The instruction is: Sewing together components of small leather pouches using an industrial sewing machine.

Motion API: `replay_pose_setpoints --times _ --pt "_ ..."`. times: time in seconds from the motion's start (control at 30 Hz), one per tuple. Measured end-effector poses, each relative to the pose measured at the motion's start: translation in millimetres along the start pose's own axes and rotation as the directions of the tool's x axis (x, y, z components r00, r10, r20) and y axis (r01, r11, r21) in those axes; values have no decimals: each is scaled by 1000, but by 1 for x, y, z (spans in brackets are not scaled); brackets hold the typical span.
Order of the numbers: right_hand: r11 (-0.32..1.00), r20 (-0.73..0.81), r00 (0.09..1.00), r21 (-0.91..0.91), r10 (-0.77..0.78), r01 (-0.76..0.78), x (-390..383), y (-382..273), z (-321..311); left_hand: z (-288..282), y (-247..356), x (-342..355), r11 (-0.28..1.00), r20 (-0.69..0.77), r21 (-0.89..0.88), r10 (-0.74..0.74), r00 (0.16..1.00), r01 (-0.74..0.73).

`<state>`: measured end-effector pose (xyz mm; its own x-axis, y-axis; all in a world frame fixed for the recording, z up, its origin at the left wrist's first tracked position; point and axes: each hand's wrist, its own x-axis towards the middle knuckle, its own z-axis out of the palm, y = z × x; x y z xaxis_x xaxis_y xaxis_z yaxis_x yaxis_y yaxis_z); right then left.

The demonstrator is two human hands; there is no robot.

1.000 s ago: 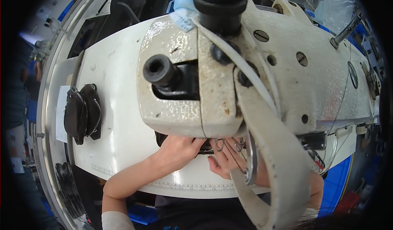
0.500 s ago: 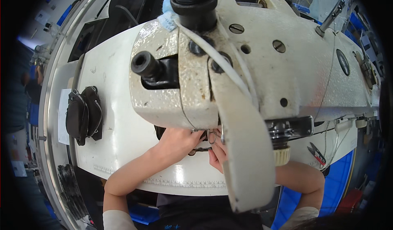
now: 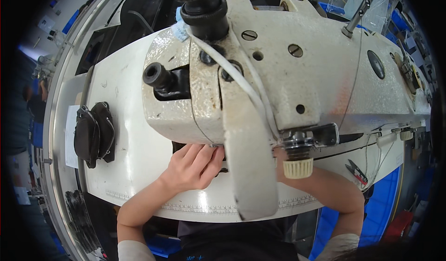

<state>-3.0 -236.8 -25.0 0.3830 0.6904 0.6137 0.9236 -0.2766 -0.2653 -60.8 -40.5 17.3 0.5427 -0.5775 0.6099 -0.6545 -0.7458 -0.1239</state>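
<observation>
Under the head of a white sewing machine (image 3: 260,84), my left hand (image 3: 193,168) is closed, its fingers bent together and their tips hidden beneath the machine. A dark piece (image 3: 177,147), seemingly black fabric, peeks out beside those fingers. Whatever they grip cannot be made out. My right forearm (image 3: 320,184) reaches in from the right. A long pale cover plate (image 3: 251,168) hanging from the machine hides my right hand, so its fingers do not show.
Two black zippered pouches (image 3: 95,133) lie at the left of the white table (image 3: 134,168), by a paper sheet (image 3: 70,135). Red-handled thread snips (image 3: 357,171) lie at the right. A printed ruler (image 3: 195,209) runs along the front edge; blue bins (image 3: 385,196) stand below.
The machine appears shifted left in the picture. My left hand has turned, its back now more in view with fingers bent under the head. My right hand has gone behind the cover plate.
</observation>
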Motion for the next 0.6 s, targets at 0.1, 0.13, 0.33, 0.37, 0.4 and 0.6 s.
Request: replay_pose_setpoints --times 0.1,0.13,0.33,0.37,0.4,0.6 --pt "967 -24 986 -202 -165 157 1 -3 -1 -2 0 1 998 22 -46 37 999 -36" --pt "957 -21 983 -233 -181 171 1 -4 1 -4 -1 0 998 41 -46 39 998 -37" --pt "990 -96 988 51 -125 130 -5 0 -3 0 -3 -4 988 29 -109 116 993 -112" --pt "988 -103 986 64 -131 138 -5 1 0 0 -5 -11 976 71 -203 96 993 -80" --pt "986 4 988 49 -157 156 -8 0 2 3 -4 -16 978 81 -194 90 993 -73" --pt "983 24 985 68 169 -170 -19 -29 5 3 -1 -13 958 130 -285 14 991 24"
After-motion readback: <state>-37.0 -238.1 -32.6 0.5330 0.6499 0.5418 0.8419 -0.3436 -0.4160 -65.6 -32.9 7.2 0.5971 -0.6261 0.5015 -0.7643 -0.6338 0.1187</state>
